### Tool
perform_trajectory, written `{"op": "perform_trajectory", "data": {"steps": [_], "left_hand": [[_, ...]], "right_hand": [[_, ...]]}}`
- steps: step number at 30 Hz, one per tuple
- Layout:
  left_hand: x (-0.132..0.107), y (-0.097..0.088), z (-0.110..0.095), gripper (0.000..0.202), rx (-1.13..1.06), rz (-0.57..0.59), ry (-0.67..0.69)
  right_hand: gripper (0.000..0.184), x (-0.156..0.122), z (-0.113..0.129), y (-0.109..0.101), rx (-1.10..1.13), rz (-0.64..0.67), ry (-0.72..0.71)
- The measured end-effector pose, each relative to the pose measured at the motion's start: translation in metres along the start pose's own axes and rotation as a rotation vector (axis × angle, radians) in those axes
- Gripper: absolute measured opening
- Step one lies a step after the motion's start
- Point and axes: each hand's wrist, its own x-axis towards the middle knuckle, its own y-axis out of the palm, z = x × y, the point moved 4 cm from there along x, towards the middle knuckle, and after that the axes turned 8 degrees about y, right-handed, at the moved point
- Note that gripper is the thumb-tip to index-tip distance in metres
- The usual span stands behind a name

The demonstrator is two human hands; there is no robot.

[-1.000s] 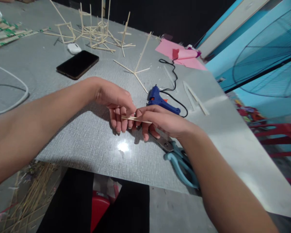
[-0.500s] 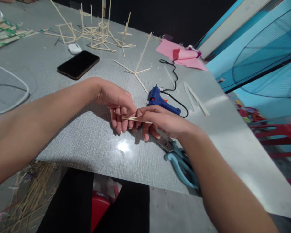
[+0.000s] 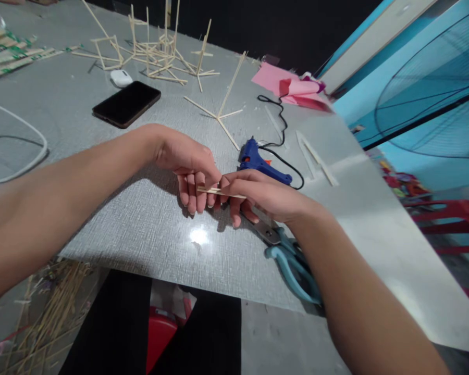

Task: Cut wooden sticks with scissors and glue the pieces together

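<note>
Quite thin, pale, straight sticks (image 3: 214, 191)

Grey tbl (image 3: 140, 245): phone (image 3: 127, 104) & white case (image 3: 121, 78) at L, stick frames (image 3: 166, 66) at back, 1 more frame (image 3: 218, 117) nr ctr, blue glue gun (image 3: 254, 158) w/ blk cord (image 3: 285, 125), pink paper (image 3: 271, 78) back R, scissors (image 3: 287, 260) nr front edge.

Inscriptions: none legible. Wrapped strips (image 3: 8, 58), one lot, lying left of and farther back than the black phone (image 3: 127, 104): green markings on the wrapping (too small and blurred to read; whether lettering or pattern cannot be told).
</note>
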Motion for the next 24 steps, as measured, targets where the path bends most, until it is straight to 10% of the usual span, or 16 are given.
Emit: {"op": "perform_trajectory", "data": {"steps": [24], "left_hand": [[-0.0020, 0.0019, -0.0023, 0.038, 0.014, -0.032, -0.053]], "right_hand": [[0.016, 0.0003, -0.0009, -0.0003, 0.006, -0.003, 0.000]]}}
